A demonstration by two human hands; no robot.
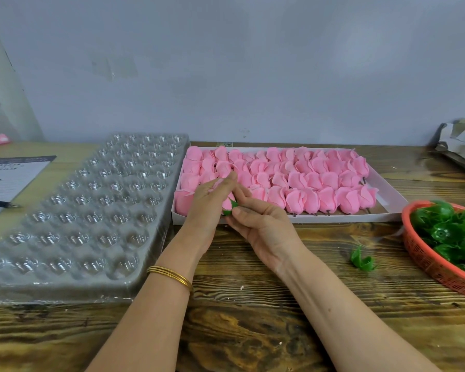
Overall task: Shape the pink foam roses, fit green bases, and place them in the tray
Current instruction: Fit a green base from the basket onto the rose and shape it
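Clear plastic, moulded into rows of round cups, forms the tray [86,210] lying well to the left of the fingers; every cup in sight is unfilled. Closer in, the left hand [207,200] has its fingers [224,183] curled round the petals of 1 pink foam rose [227,203]. Meeting it from the right, the right hand [263,224] pinches a green base [233,206] against the bottom of that rose. The hands hide most of the joint, so I cannot tell whether the base is fully seated. Just behind the fingers and stretching off to their right sits the white box [306,218] packed with unfinished roses [295,181]. Further right, 1 loose base [363,260] lies on the tabletop [253,304]. At the far right an orange basket [424,256] holds the supply.

The step in hand looks like fitting the base. Foam bruises easily, so the left grip should stay light, steadying the bud rather than squeezing it. The base probably wants centring under the bud and pushing straight on, perhaps with a slight twist, until its leaves cup the petals evenly. The finished rose then goes left into a cup, set upright.
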